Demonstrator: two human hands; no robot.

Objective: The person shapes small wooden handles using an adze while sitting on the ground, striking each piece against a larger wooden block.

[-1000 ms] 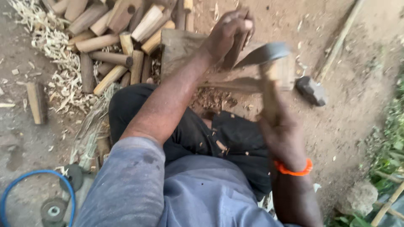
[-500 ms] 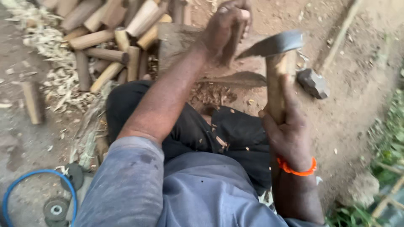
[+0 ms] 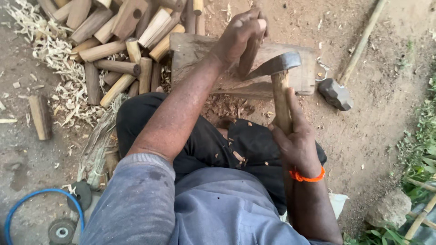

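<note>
My left hand (image 3: 240,34) grips a dark upright piece of wood (image 3: 250,56) and holds it standing on a flat wooden chopping block (image 3: 304,72). My right hand (image 3: 297,140), with an orange band at the wrist, is closed around the wooden handle of an adze-like hatchet (image 3: 278,68). Its metal blade points left and touches the lower part of the held wood. Wood chips (image 3: 227,106) lie on the ground in front of the block and on my dark trousers.
A pile of cut wooden pegs (image 3: 118,45) and pale shavings (image 3: 59,77) lies at the upper left. A lone peg (image 3: 40,117) rests at the left. A hammer head (image 3: 335,94) and a long stick (image 3: 361,43) lie to the right. A blue hose (image 3: 27,206) curves at the lower left.
The hatchet has come down and leftwards, from raised beside the wood to its blade meeting the wood. My left hand has kept its hold on the piece.
</note>
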